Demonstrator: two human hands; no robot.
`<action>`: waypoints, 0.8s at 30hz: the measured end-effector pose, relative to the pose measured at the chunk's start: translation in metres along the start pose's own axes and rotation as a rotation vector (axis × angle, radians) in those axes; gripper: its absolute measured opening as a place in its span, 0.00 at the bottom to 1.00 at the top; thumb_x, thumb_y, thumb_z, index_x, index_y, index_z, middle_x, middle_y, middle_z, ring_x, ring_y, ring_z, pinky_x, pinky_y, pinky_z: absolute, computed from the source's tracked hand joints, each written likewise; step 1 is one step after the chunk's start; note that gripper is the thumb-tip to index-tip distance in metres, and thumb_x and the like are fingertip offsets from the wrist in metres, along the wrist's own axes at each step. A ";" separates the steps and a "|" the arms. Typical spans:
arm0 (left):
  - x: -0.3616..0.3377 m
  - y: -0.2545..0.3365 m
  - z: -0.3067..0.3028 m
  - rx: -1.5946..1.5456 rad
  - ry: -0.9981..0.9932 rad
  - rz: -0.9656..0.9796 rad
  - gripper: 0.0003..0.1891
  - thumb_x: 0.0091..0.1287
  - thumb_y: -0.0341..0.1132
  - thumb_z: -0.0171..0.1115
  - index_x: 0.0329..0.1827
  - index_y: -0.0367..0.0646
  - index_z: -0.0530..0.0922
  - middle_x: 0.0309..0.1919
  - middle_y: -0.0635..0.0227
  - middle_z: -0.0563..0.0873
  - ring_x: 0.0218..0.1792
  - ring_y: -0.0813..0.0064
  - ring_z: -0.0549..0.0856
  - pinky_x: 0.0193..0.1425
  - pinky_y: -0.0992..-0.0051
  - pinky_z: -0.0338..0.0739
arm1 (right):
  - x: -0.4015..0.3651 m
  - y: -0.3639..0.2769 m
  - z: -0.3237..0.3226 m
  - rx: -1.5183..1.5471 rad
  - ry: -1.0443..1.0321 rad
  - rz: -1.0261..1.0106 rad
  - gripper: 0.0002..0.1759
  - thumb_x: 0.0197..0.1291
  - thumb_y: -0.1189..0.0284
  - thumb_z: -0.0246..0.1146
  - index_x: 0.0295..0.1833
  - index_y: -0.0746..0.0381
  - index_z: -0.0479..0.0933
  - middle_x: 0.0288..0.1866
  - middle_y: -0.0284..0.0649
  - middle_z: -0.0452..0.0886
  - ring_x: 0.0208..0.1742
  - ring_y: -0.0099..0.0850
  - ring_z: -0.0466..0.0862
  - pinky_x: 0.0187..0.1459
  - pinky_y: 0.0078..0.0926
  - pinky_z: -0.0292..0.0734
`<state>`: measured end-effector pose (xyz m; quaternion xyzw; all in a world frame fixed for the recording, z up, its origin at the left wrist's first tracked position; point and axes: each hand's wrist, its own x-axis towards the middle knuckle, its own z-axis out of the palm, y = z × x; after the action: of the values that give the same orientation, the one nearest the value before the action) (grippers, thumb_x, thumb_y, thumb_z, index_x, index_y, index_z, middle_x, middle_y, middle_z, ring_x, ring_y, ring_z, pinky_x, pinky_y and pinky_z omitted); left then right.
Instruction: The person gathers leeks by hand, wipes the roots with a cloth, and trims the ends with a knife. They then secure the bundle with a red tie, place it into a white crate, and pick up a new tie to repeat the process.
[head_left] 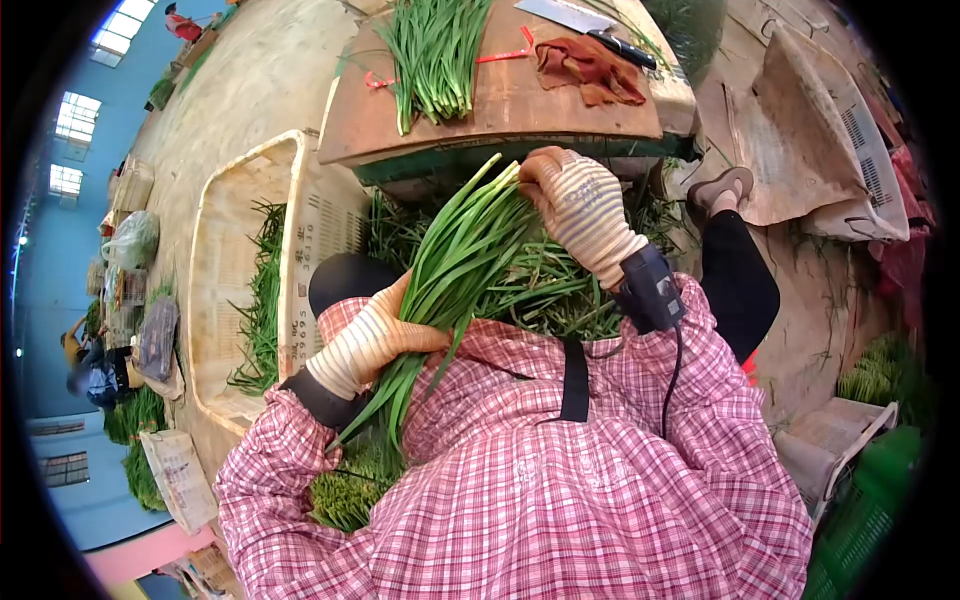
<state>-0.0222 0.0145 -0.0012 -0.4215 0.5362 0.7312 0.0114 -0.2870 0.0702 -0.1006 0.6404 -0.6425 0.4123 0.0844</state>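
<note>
My left hand (pixel 375 335), in a striped knit glove with bare fingertips, is wrapped round the leafy lower part of a bunch of garlic chives (pixel 450 245). The pale stem ends point up and away from me. At those ends my right hand (pixel 580 205), gloved the same way, has its fingers pinched together on the edge of the bunch; the exact stalks between them are hidden. Loose green leaves (pixel 550 290) lie in my lap below. Another pile of chives (pixel 435 60) rests on the board (pixel 500 110) ahead, over a red tie (pixel 505 57).
On the board lie a knife (pixel 565 15) with a black handle and a reddish-brown cloth (pixel 590 72). A white plastic crate (pixel 300 250) with greens stands at my left. Another crate (pixel 860 130) lined with brown sheeting is at the right, with a green basket (pixel 860 520) nearer. People work far left.
</note>
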 end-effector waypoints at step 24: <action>0.004 -0.025 -0.019 -0.141 -0.061 -0.104 0.33 0.61 0.19 0.66 0.71 0.42 0.71 0.42 0.66 0.84 0.29 0.78 0.81 0.37 0.79 0.76 | -0.041 0.006 -0.010 0.287 -0.060 0.021 0.11 0.57 0.68 0.71 0.43 0.60 0.84 0.39 0.45 0.84 0.41 0.47 0.85 0.46 0.43 0.81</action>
<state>-0.0018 0.0079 -0.0243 -0.4262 0.4600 0.7781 0.0360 -0.2899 0.1068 -0.1225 0.6512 -0.5858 0.4814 -0.0316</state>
